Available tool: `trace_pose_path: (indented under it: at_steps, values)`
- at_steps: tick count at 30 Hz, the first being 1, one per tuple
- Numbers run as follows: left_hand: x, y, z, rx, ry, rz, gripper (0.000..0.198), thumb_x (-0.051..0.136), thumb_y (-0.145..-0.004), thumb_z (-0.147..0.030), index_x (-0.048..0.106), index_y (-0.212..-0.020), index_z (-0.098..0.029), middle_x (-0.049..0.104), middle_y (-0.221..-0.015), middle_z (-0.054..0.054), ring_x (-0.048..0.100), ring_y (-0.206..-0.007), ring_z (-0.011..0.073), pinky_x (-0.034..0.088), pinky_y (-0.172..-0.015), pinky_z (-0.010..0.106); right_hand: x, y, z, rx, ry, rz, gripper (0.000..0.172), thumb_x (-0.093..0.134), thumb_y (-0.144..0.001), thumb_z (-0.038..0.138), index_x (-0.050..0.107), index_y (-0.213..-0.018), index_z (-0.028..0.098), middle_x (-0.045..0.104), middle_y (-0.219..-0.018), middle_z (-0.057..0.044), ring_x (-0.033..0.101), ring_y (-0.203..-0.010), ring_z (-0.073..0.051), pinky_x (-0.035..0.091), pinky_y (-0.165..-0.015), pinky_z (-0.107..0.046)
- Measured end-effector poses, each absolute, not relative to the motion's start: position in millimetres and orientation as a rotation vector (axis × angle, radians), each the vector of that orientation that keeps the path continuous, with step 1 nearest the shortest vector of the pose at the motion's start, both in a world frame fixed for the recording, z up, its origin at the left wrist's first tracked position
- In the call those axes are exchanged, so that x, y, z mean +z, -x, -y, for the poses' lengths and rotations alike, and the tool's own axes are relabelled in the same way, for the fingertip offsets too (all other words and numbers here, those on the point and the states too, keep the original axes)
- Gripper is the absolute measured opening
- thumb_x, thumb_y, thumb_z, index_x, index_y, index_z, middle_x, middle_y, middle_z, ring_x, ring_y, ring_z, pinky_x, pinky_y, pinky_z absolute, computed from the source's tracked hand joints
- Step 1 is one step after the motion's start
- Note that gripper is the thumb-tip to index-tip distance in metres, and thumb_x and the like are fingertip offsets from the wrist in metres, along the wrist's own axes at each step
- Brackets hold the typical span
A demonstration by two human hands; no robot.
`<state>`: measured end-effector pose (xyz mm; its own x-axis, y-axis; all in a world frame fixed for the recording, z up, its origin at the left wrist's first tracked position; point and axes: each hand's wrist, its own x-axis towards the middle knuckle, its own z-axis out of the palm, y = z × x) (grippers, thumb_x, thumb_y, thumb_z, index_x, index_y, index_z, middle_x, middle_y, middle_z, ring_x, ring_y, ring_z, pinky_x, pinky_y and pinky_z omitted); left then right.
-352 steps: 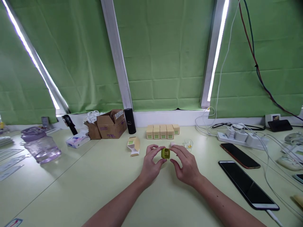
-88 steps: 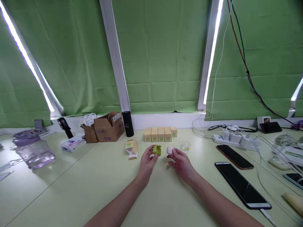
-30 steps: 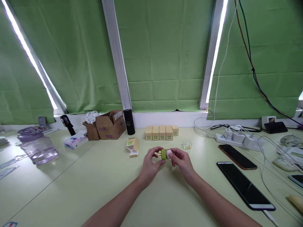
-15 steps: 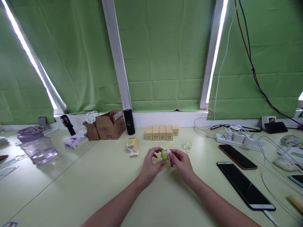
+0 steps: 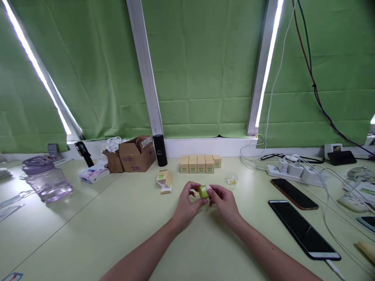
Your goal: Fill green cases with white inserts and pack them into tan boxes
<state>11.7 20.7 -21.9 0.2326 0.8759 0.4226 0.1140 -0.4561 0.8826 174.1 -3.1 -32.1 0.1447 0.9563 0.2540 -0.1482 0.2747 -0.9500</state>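
Observation:
Between my two hands, above the table, is a small green plug [image 5: 203,191] with a white end and pale prongs pointing left. My left hand [image 5: 190,199] grips its green body between thumb and fingers. On the other side, my right hand [image 5: 222,200] pinches the white end. An opened small cardboard box [image 5: 164,181] lies to the left of my hands. Behind them stand several small kraft boxes [image 5: 197,164] with green labels, side by side. A small clear plastic piece [image 5: 232,179] with something yellow inside sits beyond my right hand.
Two phones [image 5: 301,226] lie on the right, below a white power strip [image 5: 297,174] with chargers and loose cables. On the left are a purple water bottle [image 5: 48,182], a tissue pack [image 5: 93,173], a brown carton [image 5: 137,158] and a black cylinder [image 5: 159,150].
The plug has tilted slightly in my fingers, and its prongs now point a little lower to the left. Both hands stay in nearly the same place.

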Motion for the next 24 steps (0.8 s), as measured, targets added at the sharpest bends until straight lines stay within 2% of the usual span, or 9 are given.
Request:
trace_pose_path:
  at_steps: [12,16,21,24]
  values:
    - [-24,-15,-20,1.288,-1.676,-0.878,0.038,0.086,-0.073,-0.03,0.06,-0.1,-0.022,0.069,-0.097,0.004,0.063,-0.092,0.0213,0.048,-0.084,0.035,-32,-172,4,1.061,0.924,1.071,0.051,0.082,-0.073,0.063,0.079,-0.097,0.018,0.076,-0.084,-0.007,0.066,-0.068,-0.02,0.058,-0.058,-0.034]
    - [-25,-17,-21,1.275,-1.634,-0.833,0.039,0.083,-0.079,-0.037,0.062,-0.107,-0.021,0.069,-0.105,0.008,0.064,-0.098,0.0229,0.051,-0.085,0.036,-31,-172,4,1.079,0.913,1.042,0.053,0.082,-0.071,0.066,0.079,-0.092,0.017,0.073,-0.081,-0.007,0.064,-0.067,-0.019,0.058,-0.055,-0.033]
    - [-27,-17,-29,1.278,-1.522,-0.755,0.048,0.076,-0.084,-0.053,0.066,-0.117,-0.02,0.07,-0.113,0.011,0.065,-0.101,0.0237,0.053,-0.084,0.035,-30,-178,4,1.031,0.898,1.115,0.054,0.069,-0.082,0.07,0.078,-0.083,0.017,0.07,-0.078,-0.009,0.06,-0.068,-0.02,0.054,-0.055,-0.033]
    - [-27,-16,-31,1.242,-1.427,-0.726,0.052,0.071,-0.086,-0.059,0.069,-0.12,-0.019,0.071,-0.112,0.011,0.063,-0.095,0.0211,0.051,-0.077,0.031,-30,-180,6,0.853,1.004,1.258,0.04,0.069,-0.087,0.057,0.078,-0.095,0.019,0.073,-0.088,-0.01,0.062,-0.073,-0.021,0.054,-0.06,-0.034]
